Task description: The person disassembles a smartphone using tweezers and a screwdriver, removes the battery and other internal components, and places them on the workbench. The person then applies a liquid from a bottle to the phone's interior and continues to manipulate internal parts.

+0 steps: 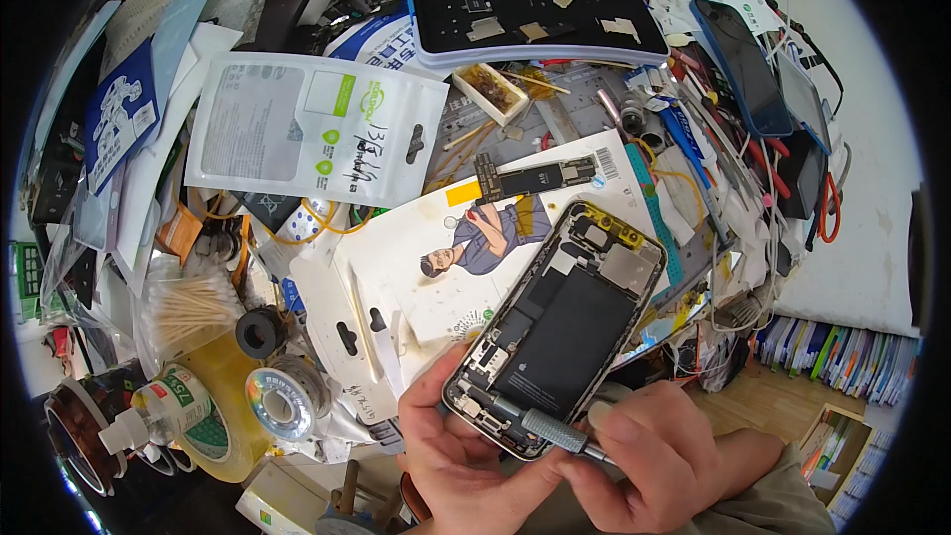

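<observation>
An opened phone (580,322), showing its black battery and small internal parts, lies tilted in my left hand (466,466), whose fingers grip its lower end and left edge. My right hand (654,456) pinches a silver tool with a knurled barrel (550,428), lying across the phone's bottom end; where its tip touches is too small to tell. Beyond the phone, a logic board (530,178) rests on a white card (446,248) printed with a drawn figure.
A tray (535,10) with small parts, a white pouch (287,119), cotton swabs (193,312), solder spool (287,396), tape roll (233,436) and spray bottle (173,416) crowd the bench. Another phone (738,64), cables and tools lie right; a small bin (495,89) sits mid-back.
</observation>
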Demonstrator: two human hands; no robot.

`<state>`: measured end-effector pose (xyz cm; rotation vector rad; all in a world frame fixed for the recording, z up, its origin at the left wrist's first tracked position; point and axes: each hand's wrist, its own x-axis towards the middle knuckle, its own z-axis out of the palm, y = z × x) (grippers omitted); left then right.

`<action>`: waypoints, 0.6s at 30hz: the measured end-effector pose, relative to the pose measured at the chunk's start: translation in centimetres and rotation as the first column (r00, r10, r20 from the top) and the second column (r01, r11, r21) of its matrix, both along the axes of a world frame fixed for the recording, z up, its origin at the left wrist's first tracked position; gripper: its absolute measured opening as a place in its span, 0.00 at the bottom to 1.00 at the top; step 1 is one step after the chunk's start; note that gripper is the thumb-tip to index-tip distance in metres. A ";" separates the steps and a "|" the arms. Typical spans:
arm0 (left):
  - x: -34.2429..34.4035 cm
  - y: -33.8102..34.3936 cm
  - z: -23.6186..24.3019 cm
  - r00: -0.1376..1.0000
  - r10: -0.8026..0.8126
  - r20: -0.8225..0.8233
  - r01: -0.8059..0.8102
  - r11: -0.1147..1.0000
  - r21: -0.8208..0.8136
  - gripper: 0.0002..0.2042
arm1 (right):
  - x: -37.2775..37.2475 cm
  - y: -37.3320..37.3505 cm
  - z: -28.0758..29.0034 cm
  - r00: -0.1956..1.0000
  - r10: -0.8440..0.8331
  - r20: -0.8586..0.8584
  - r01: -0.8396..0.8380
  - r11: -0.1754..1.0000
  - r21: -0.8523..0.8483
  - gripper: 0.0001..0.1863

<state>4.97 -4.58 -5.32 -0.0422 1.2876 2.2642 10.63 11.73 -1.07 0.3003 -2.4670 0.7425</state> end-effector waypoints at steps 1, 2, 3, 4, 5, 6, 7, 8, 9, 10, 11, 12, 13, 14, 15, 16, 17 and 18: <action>0.0 0.0 0.0 1.000 -0.003 -0.004 0.003 1.000 -0.002 0.50 | 0.0 0.0 0.0 1.000 0.004 0.015 -0.004 1.000 -0.004 0.24; -0.1 0.0 0.1 1.000 -0.006 -0.009 0.006 1.000 -0.004 0.50 | 0.0 0.0 0.0 1.000 0.009 0.030 -0.009 1.000 -0.008 0.24; -0.1 0.1 0.1 1.000 -0.013 -0.014 0.012 1.000 -0.017 0.50 | -0.1 0.0 0.1 0.994 0.031 0.108 -0.028 0.999 -0.027 0.24; -0.2 0.0 0.2 1.000 -0.019 -0.020 0.019 0.999 -0.030 0.50 | -0.1 -0.1 0.1 0.994 0.030 0.107 -0.026 0.999 -0.035 0.24; -0.2 0.0 0.3 0.999 -0.026 -0.025 0.025 0.999 -0.043 0.50 | -0.2 -0.1 0.2 0.994 0.028 0.107 -0.024 0.999 -0.043 0.24; -0.1 0.0 0.3 1.000 -0.015 -0.004 0.015 0.999 -0.035 0.50 | -0.2 -0.2 0.3 1.000 0.003 0.028 -0.001 0.999 -0.041 0.24; 0.0 0.0 0.5 1.000 -0.004 0.017 0.004 1.000 -0.027 0.49 | -0.2 -0.4 0.4 1.000 -0.008 0.019 0.009 0.998 -0.067 0.24; 0.0 0.0 0.4 0.999 0.007 0.038 -0.006 1.000 -0.019 0.49 | -0.2 -0.5 0.6 1.000 -0.018 0.010 0.019 0.996 -0.093 0.23; 0.0 0.0 0.4 1.000 0.005 0.024 -0.005 1.000 -0.012 0.49 | -0.2 -0.6 0.9 0.998 -0.009 0.070 0.020 0.989 -0.145 0.23; 0.0 0.0 0.4 1.000 0.004 0.010 -0.004 1.000 -0.005 0.50 | -0.2 -0.7 1.2 0.992 0.002 0.129 0.024 0.980 -0.197 0.23; 0.0 0.1 0.2 1.000 0.002 -0.004 -0.002 1.000 0.002 0.50 | -0.1 -0.7 1.4 0.989 0.003 0.146 0.025 0.982 -0.187 0.22; 0.0 0.1 0.2 1.000 0.000 -0.010 0.000 1.000 -0.006 0.50 | -0.1 -0.8 1.6 0.986 0.003 0.164 0.026 0.984 -0.177 0.22; -0.1 0.1 0.2 1.000 -0.003 -0.015 0.003 1.000 -0.014 0.49 | 0.0 -0.8 1.8 0.983 0.004 0.182 0.027 0.986 -0.167 0.22; -0.1 0.1 0.1 1.000 -0.005 -0.021 0.005 1.000 -0.022 0.49 | 0.0 -0.8 1.9 0.985 -0.002 0.174 0.034 0.983 -0.179 0.21; -0.1 0.1 0.2 1.000 -0.006 -0.017 0.006 1.000 -0.020 0.49 | 0.0 -0.9 1.9 0.986 -0.009 0.166 0.041 0.981 -0.191 0.21; -0.1 0.1 0.1 1.000 -0.008 -0.012 0.008 1.000 -0.018 0.49 | 0.0 -0.9 1.9 0.987 -0.016 0.158 0.048 0.978 -0.203 0.20; -0.1 0.1 0.2 1.000 -0.009 -0.008 0.009 1.000 -0.015 0.49 | 0.0 -0.9 1.9 0.988 -0.017 0.156 0.050 0.977 -0.209 0.20; -0.1 0.1 0.2 1.000 -0.013 -0.015 0.013 1.000 -0.013 0.49 | 0.0 -0.9 1.9 0.988 -0.019 0.153 0.052 0.975 -0.216 0.20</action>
